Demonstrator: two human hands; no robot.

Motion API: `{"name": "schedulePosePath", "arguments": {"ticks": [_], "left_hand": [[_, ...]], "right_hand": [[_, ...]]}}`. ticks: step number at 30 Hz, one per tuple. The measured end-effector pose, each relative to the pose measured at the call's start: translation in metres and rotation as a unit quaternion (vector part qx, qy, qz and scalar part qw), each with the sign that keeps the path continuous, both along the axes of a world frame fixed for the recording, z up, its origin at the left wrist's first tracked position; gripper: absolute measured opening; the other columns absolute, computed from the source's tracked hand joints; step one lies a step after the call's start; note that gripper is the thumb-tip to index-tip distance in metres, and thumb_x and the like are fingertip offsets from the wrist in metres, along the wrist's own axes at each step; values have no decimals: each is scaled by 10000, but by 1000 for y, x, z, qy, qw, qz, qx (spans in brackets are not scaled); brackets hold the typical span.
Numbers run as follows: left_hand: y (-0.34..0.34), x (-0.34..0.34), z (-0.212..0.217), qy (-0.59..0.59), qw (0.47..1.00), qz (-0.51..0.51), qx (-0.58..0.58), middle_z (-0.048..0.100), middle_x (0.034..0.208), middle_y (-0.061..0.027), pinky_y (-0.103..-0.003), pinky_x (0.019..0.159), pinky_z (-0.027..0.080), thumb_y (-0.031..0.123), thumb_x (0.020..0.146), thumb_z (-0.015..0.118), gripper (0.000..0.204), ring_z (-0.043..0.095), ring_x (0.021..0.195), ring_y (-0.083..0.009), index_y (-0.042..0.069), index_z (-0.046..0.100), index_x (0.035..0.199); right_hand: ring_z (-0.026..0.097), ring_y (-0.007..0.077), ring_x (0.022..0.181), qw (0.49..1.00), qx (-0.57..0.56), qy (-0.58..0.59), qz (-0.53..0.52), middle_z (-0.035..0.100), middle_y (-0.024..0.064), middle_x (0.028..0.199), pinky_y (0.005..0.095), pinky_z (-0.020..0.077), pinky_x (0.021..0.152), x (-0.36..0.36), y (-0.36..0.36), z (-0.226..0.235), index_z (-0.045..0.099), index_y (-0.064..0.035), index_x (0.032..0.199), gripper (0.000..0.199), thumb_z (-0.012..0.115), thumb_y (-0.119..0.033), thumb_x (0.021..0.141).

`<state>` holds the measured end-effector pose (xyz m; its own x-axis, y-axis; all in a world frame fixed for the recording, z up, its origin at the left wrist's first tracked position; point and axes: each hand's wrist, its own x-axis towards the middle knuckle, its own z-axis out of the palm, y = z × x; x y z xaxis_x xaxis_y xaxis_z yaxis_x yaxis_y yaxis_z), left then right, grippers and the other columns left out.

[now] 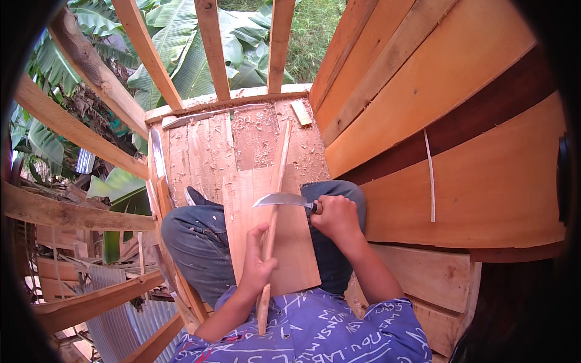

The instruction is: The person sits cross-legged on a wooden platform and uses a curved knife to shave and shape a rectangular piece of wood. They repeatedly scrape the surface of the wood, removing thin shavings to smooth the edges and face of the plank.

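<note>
My left hand (258,260) is wrapped round the lower part of a long, slim wooden stick (280,163). The stick slants from my belly up toward the far railing, over a flat wooden board (242,193) on my lap. In my right hand (336,216) is the dark handle of a knife (282,199) with a broad, curved steel blade. The blade points left and lies across the stick, just beyond my left hand. Whether its edge is cutting into the wood cannot be made out.
Wood shavings (254,130) litter the plank floor beyond my knees. A small wood block (301,112) and a long blade-like strip (196,117) lie near the far edge. Slatted railing (212,48) stands ahead and left; a board wall (448,103) rises on the right.
</note>
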<state>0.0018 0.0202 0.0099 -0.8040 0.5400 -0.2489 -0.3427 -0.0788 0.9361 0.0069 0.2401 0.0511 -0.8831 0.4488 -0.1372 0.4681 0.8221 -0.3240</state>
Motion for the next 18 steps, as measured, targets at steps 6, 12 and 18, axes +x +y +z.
{"name": "schedulePosePath", "arguments": {"ticks": [6, 12, 18], "left_hand": [[5, 5, 8, 0, 999, 4, -34, 359, 1382, -161, -338, 1131, 234, -28, 620, 495, 739, 257, 1407, -287, 25, 350, 1343], [11, -1, 9, -11, 999, 17, -25, 353, 1397, -173, -339, 1136, 233, -39, 617, 498, 742, 254, 1416, -301, 21, 346, 1340], [6, -5, 2, -11, 1000, 24, -9, 345, 1414, -183, -347, 1136, 238, -53, 590, 484, 754, 236, 1430, -320, 14, 347, 1329]], "right_hand": [[686, 362, 722, 1000, 27, 15, 5, 668, 203, 714, 447, 554, 684, -9, 19, -17, 694, -43, 712, 182, 711, -216, 660], [691, 357, 752, 998, 61, 12, 10, 677, 202, 744, 442, 558, 703, -30, 28, -24, 703, -34, 746, 235, 736, -243, 643], [691, 357, 768, 998, 61, -2, -9, 684, 196, 763, 443, 556, 727, -44, 28, -26, 713, -35, 775, 259, 744, -256, 644]]}}
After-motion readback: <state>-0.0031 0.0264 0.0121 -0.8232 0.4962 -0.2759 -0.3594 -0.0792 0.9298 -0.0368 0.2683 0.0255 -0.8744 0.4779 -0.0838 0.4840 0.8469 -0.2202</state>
